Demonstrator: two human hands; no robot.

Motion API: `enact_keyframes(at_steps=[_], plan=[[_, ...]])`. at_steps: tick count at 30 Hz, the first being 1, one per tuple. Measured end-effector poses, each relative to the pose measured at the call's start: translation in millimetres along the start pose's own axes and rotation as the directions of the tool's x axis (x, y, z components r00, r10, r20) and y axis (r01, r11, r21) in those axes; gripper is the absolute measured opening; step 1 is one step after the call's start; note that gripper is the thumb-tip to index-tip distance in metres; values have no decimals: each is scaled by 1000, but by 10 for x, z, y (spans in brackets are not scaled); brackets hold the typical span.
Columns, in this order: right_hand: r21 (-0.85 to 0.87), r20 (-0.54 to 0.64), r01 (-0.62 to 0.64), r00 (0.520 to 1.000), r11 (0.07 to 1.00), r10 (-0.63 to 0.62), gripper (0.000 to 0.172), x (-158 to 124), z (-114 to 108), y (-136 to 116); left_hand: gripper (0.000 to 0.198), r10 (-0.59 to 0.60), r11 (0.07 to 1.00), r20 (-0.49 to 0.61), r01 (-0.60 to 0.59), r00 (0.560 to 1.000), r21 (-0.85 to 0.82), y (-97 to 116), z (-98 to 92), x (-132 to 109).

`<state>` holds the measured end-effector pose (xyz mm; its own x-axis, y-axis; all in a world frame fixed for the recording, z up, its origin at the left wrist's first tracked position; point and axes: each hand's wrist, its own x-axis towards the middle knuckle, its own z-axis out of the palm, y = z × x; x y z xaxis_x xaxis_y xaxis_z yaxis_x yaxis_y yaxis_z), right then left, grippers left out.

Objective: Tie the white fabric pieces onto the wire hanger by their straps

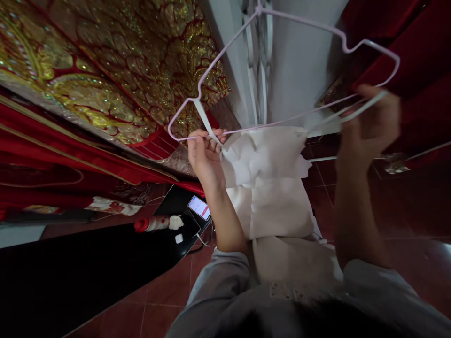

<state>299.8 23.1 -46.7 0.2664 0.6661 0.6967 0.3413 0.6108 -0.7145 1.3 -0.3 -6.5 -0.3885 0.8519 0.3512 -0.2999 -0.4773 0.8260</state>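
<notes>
A pale pink wire hanger (282, 19) hangs in front of me from a white door edge. A white garment (271, 188) with thin straps droops below its bottom bar. My left hand (204, 152) is closed, pinching a white strap at the hanger's left corner. My right hand (369, 124) is blurred and closed around the other strap and the hanger's right end.
Red and gold embroidered fabric (105, 70) hangs at the left. A black table (88, 267) below holds a lit phone (199, 207), a white charger and a red-capped bottle (155, 224). Dark red cloth (416, 51) hangs at the right. The floor is red tile (165, 291).
</notes>
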Motion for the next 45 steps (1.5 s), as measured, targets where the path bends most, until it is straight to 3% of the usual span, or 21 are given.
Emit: enact_keyframes(at_steps=[2,4,6,8,13,17,19,22,25,30,34,37,41,45], plan=[[8,-204,122,972,993,-118,38,165,-136,227,27,3,1000,-8,-3,1000,1,34,-3,21],[-5,-268,246,934,969,-238,47,343,-208,332,23,-2,1000,-12,2,1000,-4,65,-9,33],[-43,-202,298,932,954,-301,48,488,-208,253,19,-4,1000,-16,3,1000,-21,79,-1,26],[-124,-68,293,951,948,-303,42,587,-161,9,17,4,999,-27,-5,1000,-40,78,22,8],[-347,209,226,965,910,-159,48,775,-34,-611,17,34,999,-79,-37,996,-31,70,71,-4],[-283,378,141,925,949,-25,52,937,-21,-652,17,20,999,-70,-22,997,-31,77,51,21],[-333,401,128,916,934,17,50,951,-13,-641,17,19,999,-56,-21,998,-33,69,35,21],[-438,301,258,945,861,-130,55,787,65,-677,17,6,997,-26,-8,1000,-72,40,39,-5],[-390,269,398,912,830,-311,67,416,226,-676,21,-8,998,-30,6,1000,-67,8,90,-49],[-281,394,277,906,919,-153,55,-180,474,-497,18,72,995,-98,-66,993,70,-56,100,-142],[-244,360,239,922,940,-141,49,-265,508,-413,21,78,959,-29,-67,997,275,13,-25,-240],[-191,356,217,924,957,-139,47,-228,496,-391,23,56,931,17,-59,998,359,226,-21,-250],[-180,370,219,918,959,-140,50,-226,484,-367,25,86,982,16,-87,996,169,564,131,-64],[-177,385,223,912,959,-141,50,-237,465,-351,30,149,989,-146,-151,978,-3,675,162,201]])
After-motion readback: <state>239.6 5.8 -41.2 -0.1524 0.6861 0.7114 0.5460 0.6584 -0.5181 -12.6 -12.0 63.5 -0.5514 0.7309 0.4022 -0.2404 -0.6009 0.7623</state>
